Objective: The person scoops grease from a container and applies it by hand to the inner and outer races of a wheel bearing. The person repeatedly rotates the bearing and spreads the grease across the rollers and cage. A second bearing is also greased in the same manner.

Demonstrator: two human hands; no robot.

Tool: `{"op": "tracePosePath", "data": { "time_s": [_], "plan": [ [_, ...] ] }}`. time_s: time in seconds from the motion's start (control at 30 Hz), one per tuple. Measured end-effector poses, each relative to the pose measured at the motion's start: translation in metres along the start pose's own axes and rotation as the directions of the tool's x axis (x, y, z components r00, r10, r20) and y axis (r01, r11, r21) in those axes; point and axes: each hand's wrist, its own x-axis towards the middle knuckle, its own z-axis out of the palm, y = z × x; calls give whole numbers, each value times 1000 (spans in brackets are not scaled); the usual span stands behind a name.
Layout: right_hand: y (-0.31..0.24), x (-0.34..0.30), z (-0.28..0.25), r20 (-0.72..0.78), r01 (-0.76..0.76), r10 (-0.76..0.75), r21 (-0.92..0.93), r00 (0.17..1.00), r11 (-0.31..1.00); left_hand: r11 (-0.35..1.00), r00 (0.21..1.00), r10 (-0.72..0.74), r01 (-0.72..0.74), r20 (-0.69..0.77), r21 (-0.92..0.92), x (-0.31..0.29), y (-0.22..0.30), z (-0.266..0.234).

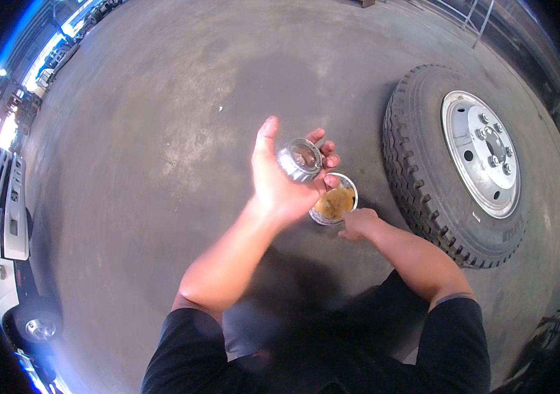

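A shiny, round metal cup-shaped part point(301, 159) with a dark brownish inside rests in the palm of my left hand point(277, 180). The fingers curl up along its far side, while the thumb sticks out apart from it. Just beyond that palm, lower right, is an open round can point(336, 202) of yellow-brown grease, partly covered by the left fingers. My right hand point(360, 224) is closed at the can's near right rim, with the thumb side against its outside. What its inner fingers touch is hidden.
On the right, a large truck tyre point(418, 164) with a silver rim point(480, 154) lies on the grey concrete floor point(142, 131). At the left edge stands a white truck point(7, 243). A metal frame point(483, 26) is at the far right.
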Motion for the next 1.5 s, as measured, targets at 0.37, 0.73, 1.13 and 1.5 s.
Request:
{"op": "tracePosePath", "data": {
  "time_s": [0.37, 0.73, 1.13, 1.5],
  "plan": [
    [-2, -92, -86, -983, 743, 180, 145, 33, 654, 970, 980, 37, 12, 197, -245, -3, 1, -3],
    [-20, -158, -109, -957, 672, -188, 9, 221, 741, 925, 900, -364, 318, 239, 210, -1, 3, -7],
    [-20, -159, -111, -944, 778, -281, -45, 172, 626, 865, 792, -501, 459, 349, 200, 2, -1, -16],
    [6, -144, -107, -974, 979, -182, 101, 134, 178, 867, 781, -497, 434, 378, 245, 1, -4, -10]
  ]
}}
